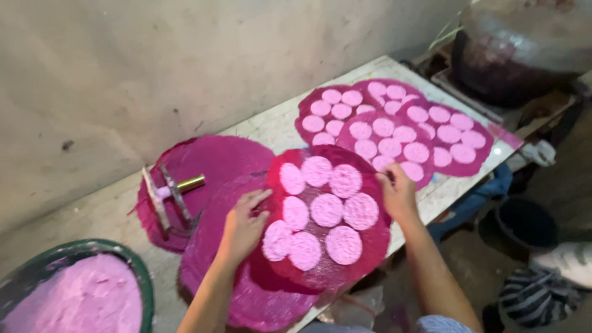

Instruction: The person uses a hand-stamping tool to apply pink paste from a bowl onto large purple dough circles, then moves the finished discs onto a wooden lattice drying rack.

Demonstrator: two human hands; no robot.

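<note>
Nearest the camera, a green-rimmed basin of pale pink powder is sitting at the table's near left corner. Just beyond it, the left hand is pressing down with fingers spread on the left edge of a round magenta mat carrying nine pink discs, while the right hand is gripping its far right edge, fingers curled over the rim. The mat is lying tilted on a stack of bare magenta mats, where a small metal press tool is resting. Farther along the table, three more loaded mats are overlapping. If the hands are lifting unevenly, the discs could probably slide or crack.
</note>
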